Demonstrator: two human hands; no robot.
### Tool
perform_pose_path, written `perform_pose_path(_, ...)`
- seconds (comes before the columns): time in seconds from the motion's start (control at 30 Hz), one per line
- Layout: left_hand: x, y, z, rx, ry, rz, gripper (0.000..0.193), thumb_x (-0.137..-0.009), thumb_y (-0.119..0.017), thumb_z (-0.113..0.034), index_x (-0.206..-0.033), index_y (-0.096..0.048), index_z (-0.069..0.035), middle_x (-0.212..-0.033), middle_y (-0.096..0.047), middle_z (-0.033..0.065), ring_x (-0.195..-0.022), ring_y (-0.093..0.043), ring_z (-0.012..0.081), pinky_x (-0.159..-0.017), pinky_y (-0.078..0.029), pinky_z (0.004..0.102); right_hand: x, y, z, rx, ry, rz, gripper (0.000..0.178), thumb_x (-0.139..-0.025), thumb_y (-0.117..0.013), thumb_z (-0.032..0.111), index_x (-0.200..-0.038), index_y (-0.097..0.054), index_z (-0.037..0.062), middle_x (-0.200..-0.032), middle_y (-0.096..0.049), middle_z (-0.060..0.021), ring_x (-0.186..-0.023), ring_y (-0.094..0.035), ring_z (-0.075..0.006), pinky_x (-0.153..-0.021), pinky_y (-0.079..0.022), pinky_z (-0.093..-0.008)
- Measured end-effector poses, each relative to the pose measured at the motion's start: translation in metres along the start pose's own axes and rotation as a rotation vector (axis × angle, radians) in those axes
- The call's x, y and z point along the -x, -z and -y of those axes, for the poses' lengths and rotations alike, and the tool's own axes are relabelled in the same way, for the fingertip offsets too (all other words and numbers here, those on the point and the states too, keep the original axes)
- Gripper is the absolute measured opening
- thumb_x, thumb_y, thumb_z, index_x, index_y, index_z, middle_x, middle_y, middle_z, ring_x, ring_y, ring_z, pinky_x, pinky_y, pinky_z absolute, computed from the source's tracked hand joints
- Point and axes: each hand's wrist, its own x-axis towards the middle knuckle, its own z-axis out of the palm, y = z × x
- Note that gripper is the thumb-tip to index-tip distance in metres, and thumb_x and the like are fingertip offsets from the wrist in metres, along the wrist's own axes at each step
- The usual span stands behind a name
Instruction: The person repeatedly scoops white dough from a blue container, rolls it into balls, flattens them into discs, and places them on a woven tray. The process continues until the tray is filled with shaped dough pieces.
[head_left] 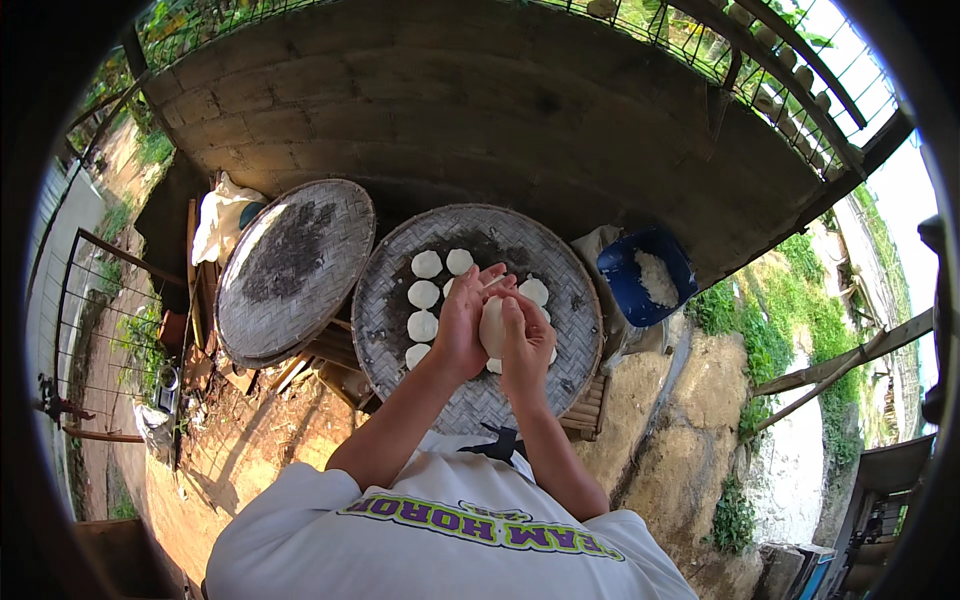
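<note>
Between my two hands is a flat, round white patty (pixel 491 326), which looks like dough. My left hand (pixel 461 322) cups it from the left side with the fingers pointing away from me. My right hand (pixel 525 350) presses against it from the right, thumb laid on its face. Both hands are above a round woven tray (pixel 395 255). On that tray lie several white patties, such as one patty (pixel 422 325) in the row left of my hands and another patty (pixel 535 291) to the right. My hands and forearms hide part of the tray's middle.
A second round woven tray (pixel 240 325) leans at the left, near a white sack (pixel 222 222). On the right stands a blue basin (pixel 622 290) holding white crumbly material (pixel 657 278). A block wall (pixel 450 110) rises behind. Slatted wood (pixel 583 412) shows under the nearer tray.
</note>
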Motion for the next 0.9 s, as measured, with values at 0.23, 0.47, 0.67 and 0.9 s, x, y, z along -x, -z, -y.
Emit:
perform_pose_path(0.23,0.015,0.008,0.017,0.244,0.044,-0.032,0.064,-0.100,-0.041,-0.058,-0.140,-0.045,-0.008,-0.143,-0.052,0.0137,-0.133,-0.051,0.0296,-0.113,-0.040,0.0443,0.008,-0.004,0.013,-0.534,-0.282,-0.166,0.035,-0.104,-0.055,0.026,-0.119,-0.068,-0.0032,-0.118,-0.068,-0.0116,-0.117,-0.062,-0.0211,-0.101,-0.050,-0.0361)
perform_pose_path(0.47,-0.003,0.011,0.002,0.051,0.178,0.042,0.067,-0.099,-0.042,-0.060,-0.141,-0.043,-0.008,-0.144,-0.051,0.0232,-0.136,-0.050,0.0339,-0.114,-0.041,0.0494,-0.007,0.014,-0.006,0.184,0.194,0.140,0.032,-0.105,-0.053,0.029,-0.112,-0.070,0.0022,-0.114,-0.068,-0.0106,-0.113,-0.061,-0.0170,-0.098,-0.049,-0.0343)
perform_pose_path(0.67,0.007,0.020,0.014,0.195,0.051,-0.056,0.068,-0.097,-0.042,-0.061,-0.140,-0.045,-0.007,-0.150,-0.046,0.0243,-0.139,-0.046,0.0359,-0.116,-0.038,0.0514,0.010,0.006,-0.013,-0.737,-0.310,-0.167,0.025,-0.099,-0.062,0.020,-0.118,-0.064,0.0029,-0.125,-0.062,-0.0095,-0.117,-0.060,-0.0209,-0.099,-0.048,-0.0359)
perform_pose_path(0.9,0.015,0.028,0.019,0.433,0.217,0.121,0.067,-0.099,-0.035,-0.057,-0.142,-0.046,-0.007,-0.152,-0.046,0.0173,-0.143,-0.040,0.0344,-0.119,-0.033,0.0508,0.035,0.000,-0.009,0.502,0.499,0.020,0.039,-0.095,-0.068,0.021,-0.127,-0.062,-0.0003,-0.129,-0.060,-0.0167,-0.125,-0.058,-0.0323,-0.107,-0.044,-0.0438)
